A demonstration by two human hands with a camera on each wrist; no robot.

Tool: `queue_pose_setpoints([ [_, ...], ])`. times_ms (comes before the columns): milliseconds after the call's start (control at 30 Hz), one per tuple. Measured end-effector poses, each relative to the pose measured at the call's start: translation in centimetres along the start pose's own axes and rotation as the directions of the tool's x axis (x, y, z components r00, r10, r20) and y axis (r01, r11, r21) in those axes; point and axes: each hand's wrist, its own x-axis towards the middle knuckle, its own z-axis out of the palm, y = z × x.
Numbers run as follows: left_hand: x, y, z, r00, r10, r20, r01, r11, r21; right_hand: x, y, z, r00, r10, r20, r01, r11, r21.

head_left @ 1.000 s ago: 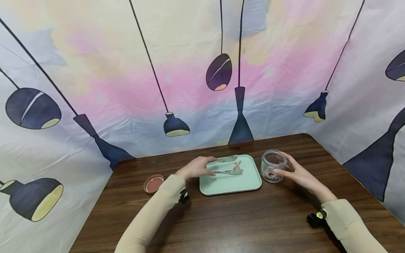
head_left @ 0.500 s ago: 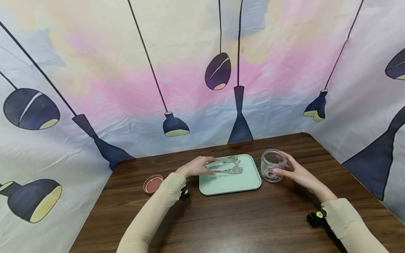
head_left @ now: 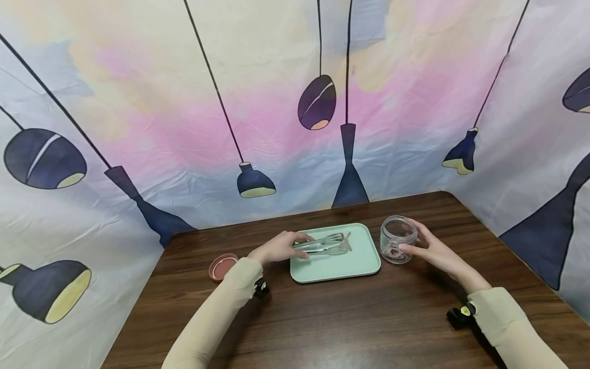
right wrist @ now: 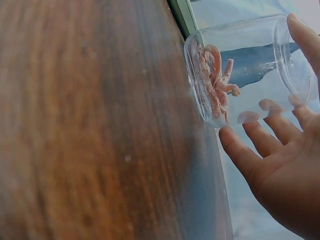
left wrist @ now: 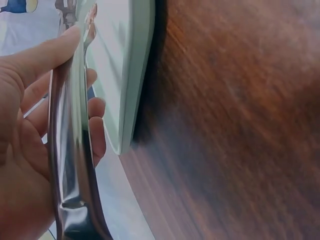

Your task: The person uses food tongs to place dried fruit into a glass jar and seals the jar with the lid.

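Note:
My left hand (head_left: 278,247) grips a pair of metal tongs (head_left: 335,238) over the pale green tray (head_left: 359,267). In the left wrist view the thumb lies along one arm of the tongs (left wrist: 70,155), with fingers behind the other. The slotted tong heads are near a thin pinkish dried strip (head_left: 348,240) on the tray. Right of the tray, my right hand (head_left: 435,252) holds a clear open jar (head_left: 398,230) standing upright, thumb on the near side and fingers behind. Several twisted pinkish strips (right wrist: 215,85) lie at the jar's bottom.
A reddish-brown round lid (head_left: 223,267) lies on the dark wood table (head_left: 341,323), left of the tray. Behind the table hangs a cloth (head_left: 276,138) printed with lamps. The table's back edge runs close behind the tray and jar.
The tongs' arms have come from wide apart to much closer together. My left hand has shifted slightly left with them. The right hand and jar stay in place.

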Motion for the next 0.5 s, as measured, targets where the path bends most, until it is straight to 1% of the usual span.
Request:
queue_pose_setpoints([
  [267,-0.7,1.1,0.3,0.998,0.056,-0.036,-0.055,0.998,0.019,-0.1,-0.1,0.0,1.000,-0.001,0.003,0.001,1.000,0.005],
  [500,-1.1,1.4,0.9,0.993,0.089,-0.076,-0.084,0.995,0.059,-0.1,0.0,0.0,1.000,0.003,0.002,-0.003,1.000,-0.003],
])
